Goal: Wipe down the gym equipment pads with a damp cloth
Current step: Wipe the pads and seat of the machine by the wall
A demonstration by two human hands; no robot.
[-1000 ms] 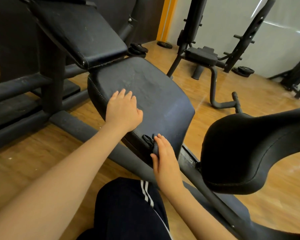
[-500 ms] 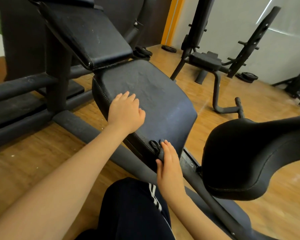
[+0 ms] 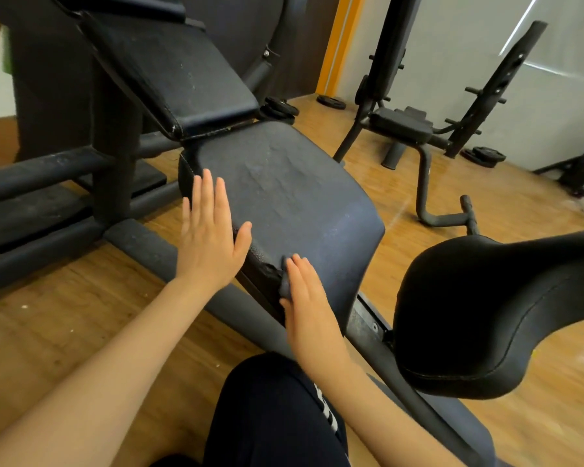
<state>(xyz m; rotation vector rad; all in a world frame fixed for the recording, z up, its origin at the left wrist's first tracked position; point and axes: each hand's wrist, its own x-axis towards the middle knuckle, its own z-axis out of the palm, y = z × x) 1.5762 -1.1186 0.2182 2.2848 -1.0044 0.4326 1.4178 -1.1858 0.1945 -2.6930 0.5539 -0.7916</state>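
A worn black seat pad (image 3: 300, 197) fills the middle of the head view, with a tilted black back pad (image 3: 169, 72) above it. My left hand (image 3: 209, 241) lies flat with straight fingers at the seat's left edge, its thumb touching the pad. At the seat's near corner, my right hand (image 3: 307, 305) presses a small dark grey cloth (image 3: 284, 286) against the pad with straight fingers. Most of the cloth is hidden under the hand. A curved glossy black pad (image 3: 486, 315) stands to the right.
The machine's dark steel frame bar (image 3: 142, 244) runs across the wooden floor under the seat. Another bench (image 3: 402, 126) stands at the back right, with weight plates (image 3: 482, 156) on the floor beside it. My knee in dark trousers (image 3: 277, 416) is at the bottom.
My left hand has straightened its fingers and slid left from the seat's top to its edge. My right hand, with the cloth, has shifted slightly up the seat's near corner.
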